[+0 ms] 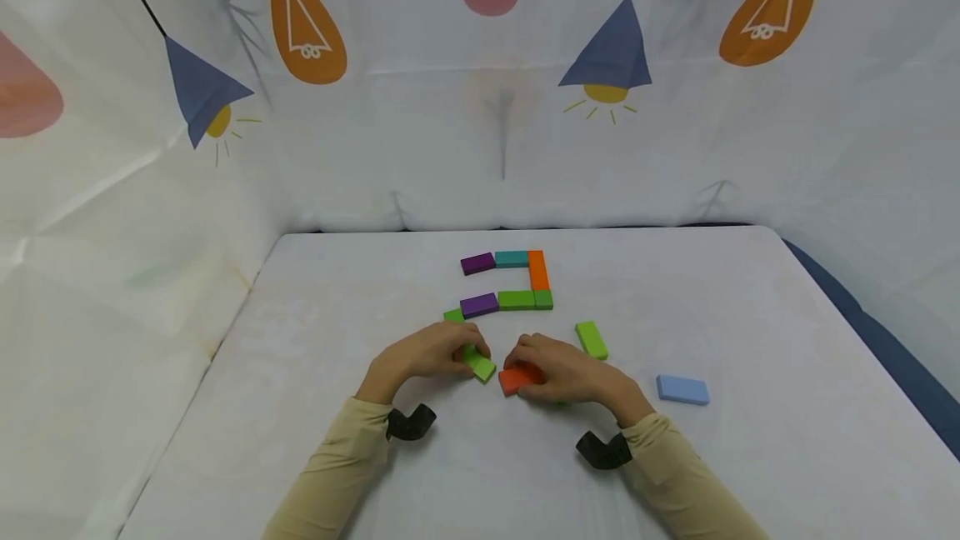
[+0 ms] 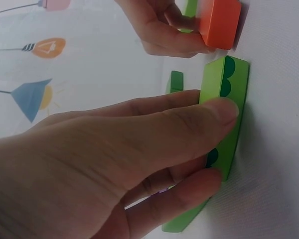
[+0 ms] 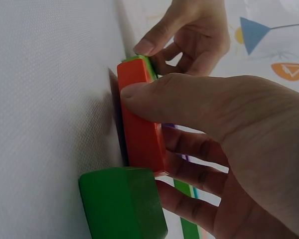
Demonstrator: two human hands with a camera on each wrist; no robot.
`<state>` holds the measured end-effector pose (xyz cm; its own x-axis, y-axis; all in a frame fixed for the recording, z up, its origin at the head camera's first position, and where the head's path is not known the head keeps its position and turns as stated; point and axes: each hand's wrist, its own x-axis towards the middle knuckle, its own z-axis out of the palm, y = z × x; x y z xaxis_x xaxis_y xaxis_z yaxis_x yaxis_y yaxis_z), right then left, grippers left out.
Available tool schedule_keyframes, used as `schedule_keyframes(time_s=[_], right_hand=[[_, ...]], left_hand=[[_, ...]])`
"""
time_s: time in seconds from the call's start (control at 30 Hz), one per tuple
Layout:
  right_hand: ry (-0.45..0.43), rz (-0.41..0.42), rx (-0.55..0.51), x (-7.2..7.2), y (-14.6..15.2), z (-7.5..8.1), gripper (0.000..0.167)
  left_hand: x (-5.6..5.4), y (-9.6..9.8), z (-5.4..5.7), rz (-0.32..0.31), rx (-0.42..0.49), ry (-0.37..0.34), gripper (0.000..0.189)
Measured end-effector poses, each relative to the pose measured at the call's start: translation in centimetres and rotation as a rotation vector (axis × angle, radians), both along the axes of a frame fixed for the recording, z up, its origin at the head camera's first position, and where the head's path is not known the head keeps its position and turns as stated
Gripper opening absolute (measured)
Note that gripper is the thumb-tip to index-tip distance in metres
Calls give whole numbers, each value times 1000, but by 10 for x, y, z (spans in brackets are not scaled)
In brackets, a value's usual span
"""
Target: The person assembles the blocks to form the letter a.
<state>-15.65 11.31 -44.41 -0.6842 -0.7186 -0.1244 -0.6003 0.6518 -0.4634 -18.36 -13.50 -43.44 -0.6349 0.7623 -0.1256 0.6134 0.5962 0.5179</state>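
Note:
My left hand pinches a light green block between thumb and fingers, low at the table surface. To its right, my right hand grips an orange-red block, thumb on the near face and fingers behind. A small gap parts the two held blocks in the head view. Close by the right hand lies a dark green block, mostly hidden in the head view. Behind the left hand sits another green block, which touches or nearly touches a purple block.
Beyond the hands, a bent row runs through green, orange, teal and dark purple blocks. A lime block and a light blue block lie to the right on the white table.

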Motion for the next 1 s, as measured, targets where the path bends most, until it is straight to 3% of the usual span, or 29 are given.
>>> schedule_keyframes(time_s=[0.67, 1.0], right_hand=[[87, 47, -43, 0, -1, -2, 29], [91, -4, -29, 0, 0, -3, 30]], left_hand=[[-2, 0, -3, -6, 5, 8, 26], [-1, -1, -4, -4, 10, 1, 25]])
